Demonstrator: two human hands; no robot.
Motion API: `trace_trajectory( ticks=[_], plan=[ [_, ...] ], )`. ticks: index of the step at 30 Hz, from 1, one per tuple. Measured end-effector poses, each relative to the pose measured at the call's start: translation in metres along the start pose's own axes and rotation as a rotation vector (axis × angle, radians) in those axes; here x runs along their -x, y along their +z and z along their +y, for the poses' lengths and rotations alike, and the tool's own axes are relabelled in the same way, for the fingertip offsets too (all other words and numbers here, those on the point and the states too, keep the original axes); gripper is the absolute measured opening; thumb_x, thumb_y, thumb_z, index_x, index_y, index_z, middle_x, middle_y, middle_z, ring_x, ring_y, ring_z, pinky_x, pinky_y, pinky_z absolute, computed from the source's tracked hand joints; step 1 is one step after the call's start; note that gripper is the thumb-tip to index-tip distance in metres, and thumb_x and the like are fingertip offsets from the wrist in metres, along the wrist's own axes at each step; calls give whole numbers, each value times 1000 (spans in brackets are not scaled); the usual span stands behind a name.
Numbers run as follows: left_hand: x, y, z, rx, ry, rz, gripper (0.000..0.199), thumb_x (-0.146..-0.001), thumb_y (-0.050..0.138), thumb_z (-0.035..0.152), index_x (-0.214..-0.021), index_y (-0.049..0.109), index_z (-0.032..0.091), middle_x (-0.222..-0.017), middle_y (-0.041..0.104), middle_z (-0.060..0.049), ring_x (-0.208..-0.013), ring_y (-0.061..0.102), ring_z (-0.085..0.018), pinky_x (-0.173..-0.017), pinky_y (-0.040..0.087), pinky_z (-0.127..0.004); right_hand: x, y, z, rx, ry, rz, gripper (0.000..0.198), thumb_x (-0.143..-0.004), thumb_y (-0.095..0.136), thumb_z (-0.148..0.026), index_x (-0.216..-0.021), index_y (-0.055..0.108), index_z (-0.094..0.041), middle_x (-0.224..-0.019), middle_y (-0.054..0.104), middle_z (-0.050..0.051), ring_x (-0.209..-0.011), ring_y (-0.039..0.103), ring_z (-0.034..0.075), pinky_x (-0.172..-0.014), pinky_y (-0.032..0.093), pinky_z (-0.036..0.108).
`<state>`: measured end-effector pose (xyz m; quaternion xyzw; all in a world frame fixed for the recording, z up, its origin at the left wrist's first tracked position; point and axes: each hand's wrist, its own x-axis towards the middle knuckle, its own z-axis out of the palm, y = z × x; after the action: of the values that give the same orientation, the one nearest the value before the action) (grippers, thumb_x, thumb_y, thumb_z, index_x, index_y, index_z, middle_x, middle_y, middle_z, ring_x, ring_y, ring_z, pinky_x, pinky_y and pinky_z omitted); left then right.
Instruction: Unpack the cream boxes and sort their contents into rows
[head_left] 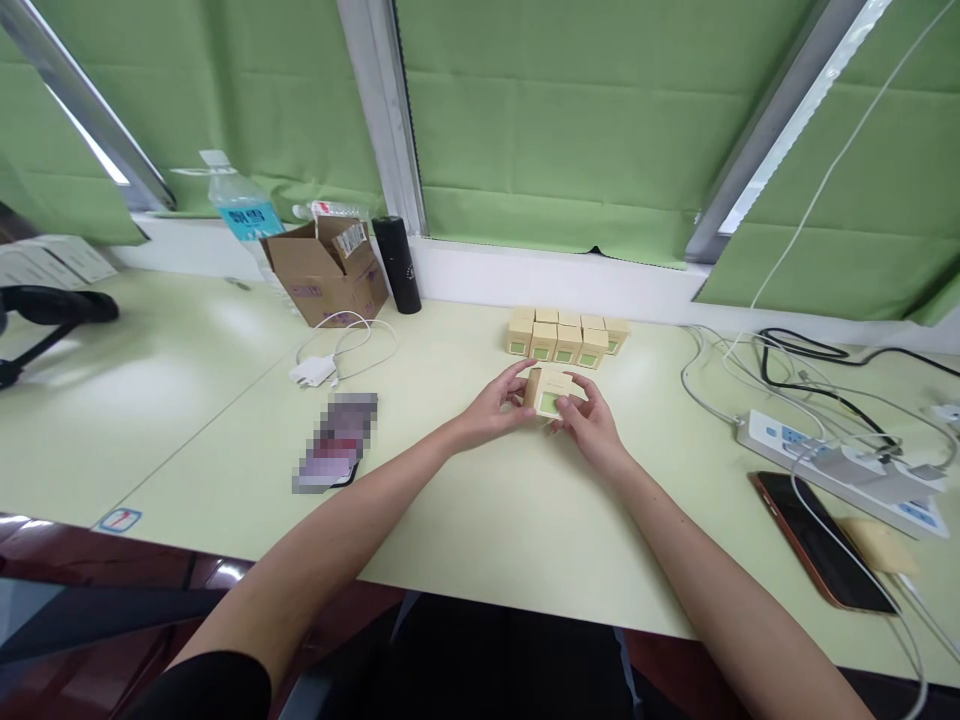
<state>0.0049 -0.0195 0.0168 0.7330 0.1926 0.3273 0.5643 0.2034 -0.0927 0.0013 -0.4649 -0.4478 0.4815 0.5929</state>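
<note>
a person at the near edge of the surface (487, 540) has a small box (559, 382) between both hands, over the middle of the surface, a little nearer its far edge than its near one. the left hand (495, 402) is partly curled, fingers and thumb closed on the box's left side; the right hand (592, 425) is bent around the right side, its thumb pressed to the front by a green panel. whether the box's base touches the surface cannot be told.

the step in hand seems to be holding and turning or checking this one box; any move from here would call for both grips staying light, since thin card probably dents easily.

just beyond, toward the far edge, stands a tight group of similar boxes (566, 338), the nearest obstacle to a forward reach. left of the left forearm lies a blurred-out phone (336, 442), with a white charger (313, 371) farther back. a carton (330, 285) and a black flask (397, 265) stand by the far edge. toward the right edge, a power strip (776, 440) and loose cables could snag a wide sweep.
</note>
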Motion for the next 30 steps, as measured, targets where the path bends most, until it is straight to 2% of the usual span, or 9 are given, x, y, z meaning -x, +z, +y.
trace_trajectory(
  ticks=[4,8,11,14,17,20,24,27,30],
  plan=[
    [-1,2,0,50,-6,16,86,-85,79,50,-158,41,26,-131,69,-16,-121,64,-29,-100,48,-42,0,-2,1,37,-20,21,75,-72,84,-69,-126,49,-30,-93,76,1,-60,59,15,-59,55,33],
    [-2,4,-3,120,-12,34,91,-82,81,47,-159,38,25,-134,68,-18,-120,64,-28,-98,49,-41,3,-5,-3,23,-39,-16,67,-77,82,-66,-127,52,-33,-101,75,3,-84,69,23,-64,60,35],
    [-5,4,-6,215,-12,46,94,-80,82,50,-159,37,27,-140,64,-17,-123,64,-28,-101,49,-42,6,-5,-8,-21,-65,-66,65,-78,83,-60,-131,55,-36,-105,74,5,-100,70,28,-71,64,41],
    [-7,2,-8,291,-7,70,88,-76,85,53,-152,49,27,-144,62,-16,-126,63,-30,-102,50,-43,8,-4,-10,-23,-77,-95,65,-76,86,-56,-131,60,-33,-116,73,8,-106,69,30,-75,65,43],
    [-8,2,-8,360,-14,66,72,-76,86,54,-137,64,22,-142,65,-16,-127,63,-33,-104,50,-45,11,-2,-10,23,-74,-102,57,-78,84,-57,-123,66,-27,-125,71,12,-111,68,31,-80,64,45],
    [-7,7,-8,409,-46,35,64,-79,84,55,-130,69,20,-137,67,-17,-123,65,-34,-102,52,-47,14,1,-9,72,-76,-98,54,-82,81,-59,-123,65,-26,-128,70,12,-116,67,32,-87,63,46],
    [-9,15,-8,376,-43,41,52,-82,83,45,-125,68,19,-135,67,-16,-119,67,-30,-99,54,-44,13,4,-8,184,-166,-27,61,-78,84,-57,-126,58,-30,-133,64,10,-122,61,29,-91,60,41],
    [-11,15,-6,275,-38,132,45,-79,82,29,-121,67,18,-130,68,-14,-118,65,-25,-98,53,-37,12,5,-4,263,-228,34,59,-76,85,-56,-120,55,-30,-128,63,9,-117,62,28,-85,59,40],
    [-10,12,-4,196,-47,197,37,-85,72,31,-120,66,19,-130,66,-12,-109,65,-22,-86,54,-31,11,4,-1,408,-286,98,57,-77,82,-53,-121,54,-30,-125,62,8,-117,61,29,-84,58,42]
  ],
)
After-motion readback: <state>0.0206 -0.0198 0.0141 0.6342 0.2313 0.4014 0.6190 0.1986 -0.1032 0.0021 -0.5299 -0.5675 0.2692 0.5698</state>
